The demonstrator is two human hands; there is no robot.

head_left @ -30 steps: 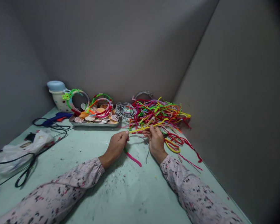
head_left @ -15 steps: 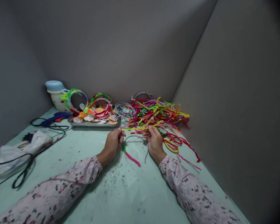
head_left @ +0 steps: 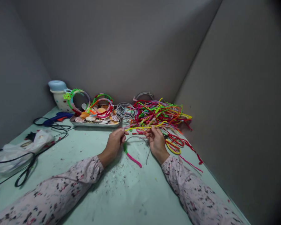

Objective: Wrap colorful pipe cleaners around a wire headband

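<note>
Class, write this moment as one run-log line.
left hand: pinches yellow pipe cleaner | right hand: pinches same pipe cleaner | between hands: partly wrapped headband | beyond: pipe-cleaner pile, seashell tray

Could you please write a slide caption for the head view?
Hands hold a yellow pipe cleaner between them, near a partly covered wire band.

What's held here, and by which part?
A yellow fuzzy stem: the left hand pinches near its left end, the right hand partway along, short of the other end.

Dim light, soft shadows, blackened right corners
</note>
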